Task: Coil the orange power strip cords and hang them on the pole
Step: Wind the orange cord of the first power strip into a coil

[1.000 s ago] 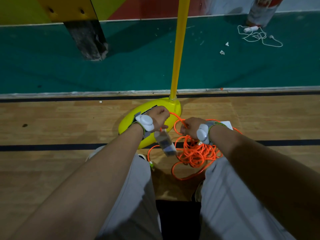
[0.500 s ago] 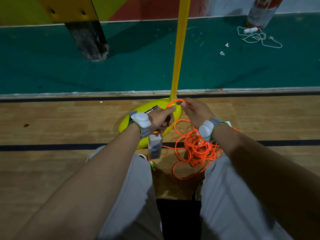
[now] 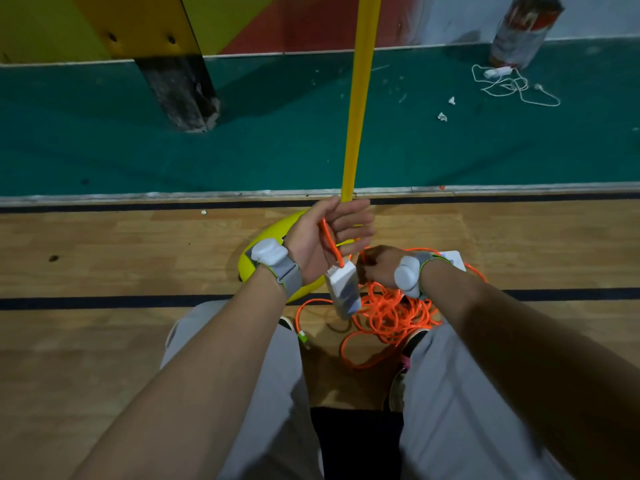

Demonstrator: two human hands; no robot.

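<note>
Early days, by the look of it: no finished coil anywhere, nothing hung on the pole. Left hand raised just in front of the pole's foot, palm up, fingers and thumb curled round the orange cord right above the white power strip, itself dangling tilted from that grip, clear of the floor. Right hand lower, just beside the strip, knuckles toward the camera, fingers curled down at the top of the tangle. Fingertips hidden, so impossible to tell whether clamped on a strand or merely resting there. Nearly all the cord heaped loose on the wooden floor between the knees and the yellow base, one wide loop sprawled toward the right shoe, a green plug near the left knee. Corner of a second white strip peeking out behind the right wrist, so probably another cord to do. Left to do: gather loop after loop into the left hand, then hang the bundles. Open floor to either side; pole and base close ahead, right at the left hand. Knees hemming the tangle from behind, with some risk of loops snagging under a shoe. Can and thin white cable well apart on the green strip.
</note>
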